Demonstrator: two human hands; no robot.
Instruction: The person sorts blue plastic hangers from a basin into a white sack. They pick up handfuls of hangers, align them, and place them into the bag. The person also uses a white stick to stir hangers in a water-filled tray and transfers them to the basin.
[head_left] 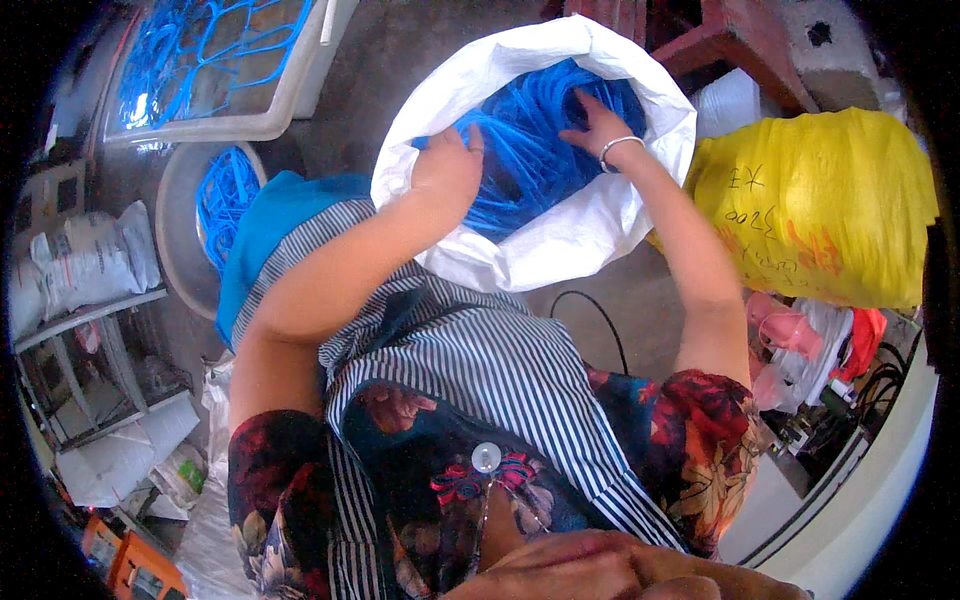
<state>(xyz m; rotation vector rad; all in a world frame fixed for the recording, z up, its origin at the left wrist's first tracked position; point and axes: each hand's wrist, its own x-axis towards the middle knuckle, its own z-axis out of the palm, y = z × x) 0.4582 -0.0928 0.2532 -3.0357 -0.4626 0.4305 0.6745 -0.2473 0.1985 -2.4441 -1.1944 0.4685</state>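
Blue strands (pixel 540 150) in 1 sack (pixel 560 262), beneath 2 hands (pixel 446 168) (pixel 604 130)

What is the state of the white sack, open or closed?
The sack is open wide: blue strands show inside, with the left hand and right hand at them.

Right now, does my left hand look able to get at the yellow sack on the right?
Probably not directly: your left hand is at the left side of the white sack's open mouth, and that mouth and your right forearm lie between it and the yellow sack.
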